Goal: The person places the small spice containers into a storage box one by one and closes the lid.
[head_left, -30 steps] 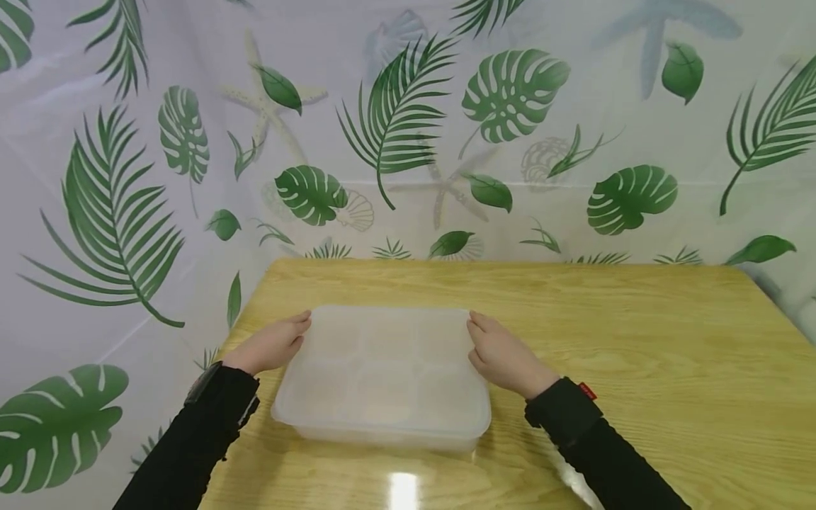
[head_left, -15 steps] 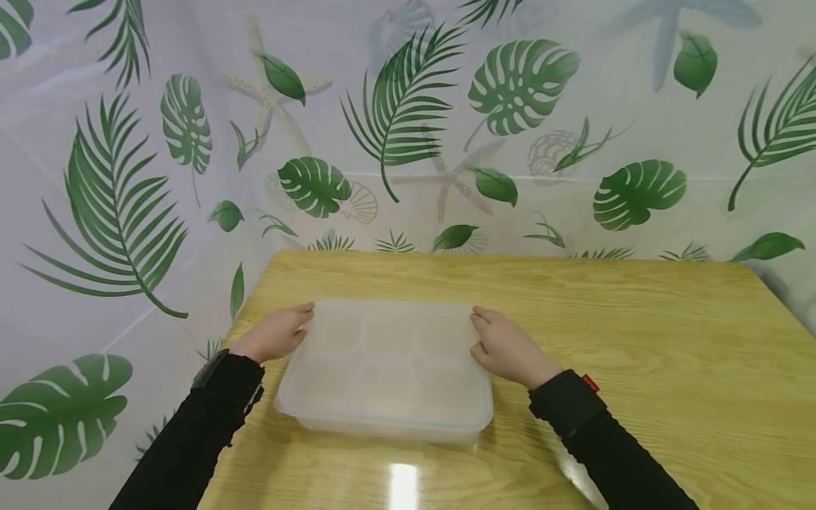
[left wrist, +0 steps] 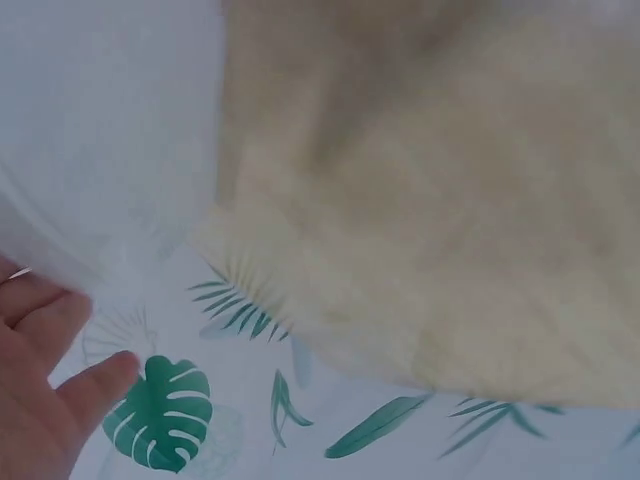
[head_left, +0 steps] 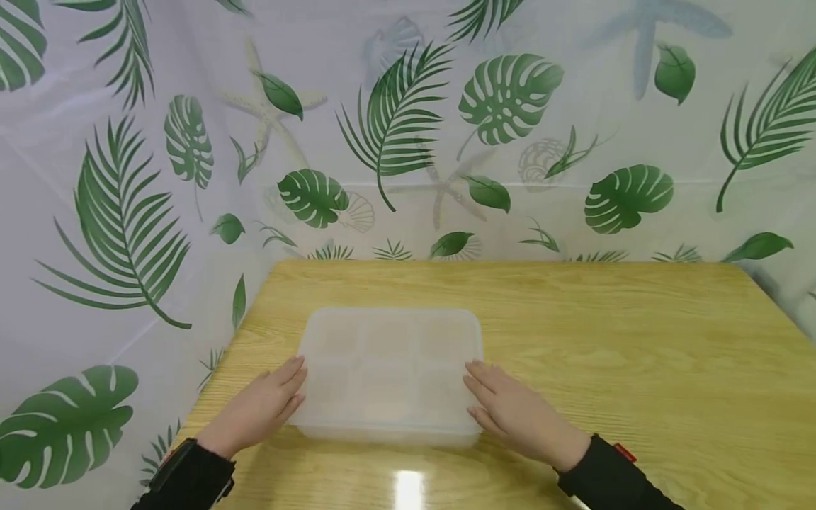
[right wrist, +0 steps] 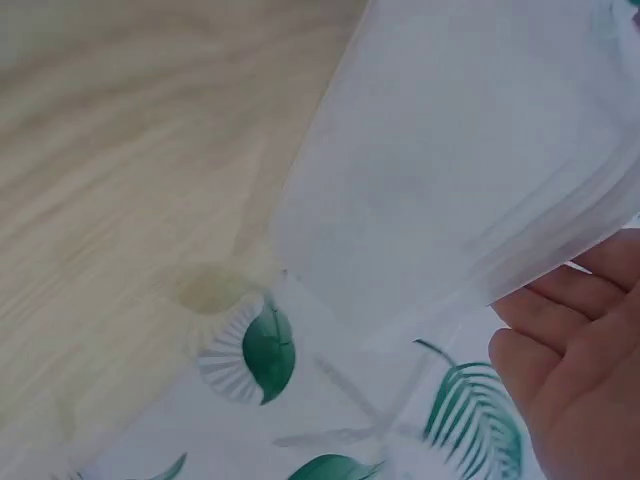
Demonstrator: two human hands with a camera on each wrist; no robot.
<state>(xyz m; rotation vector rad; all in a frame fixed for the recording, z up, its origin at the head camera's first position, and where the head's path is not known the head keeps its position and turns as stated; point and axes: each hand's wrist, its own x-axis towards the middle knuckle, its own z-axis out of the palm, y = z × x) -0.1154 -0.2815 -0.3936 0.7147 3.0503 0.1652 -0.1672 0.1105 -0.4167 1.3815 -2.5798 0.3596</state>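
A translucent white plastic box with rounded corners lies on the wooden table in the head view; several square sections show faintly across its top. My left hand is at its left side, fingers extended with the fingertips right at the rim. On the opposite side, my right hand has its straight fingers along the right rim, the thumb lower down. The left wrist view shows part of the left hand beside the box's pale wall. Fingers of the right hand touch the box's underside edge in the right wrist view.
The light wooden table extends far to the right of the box. Behind and to the left hangs a white curtain printed with green leaves, starfish and shells. The table's left edge runs close to the left forearm.
Both hands have slid from the box's far corners toward the person along its sides, and their fingers have straightened. The box lies in about the same place; the head view has shifted slightly.
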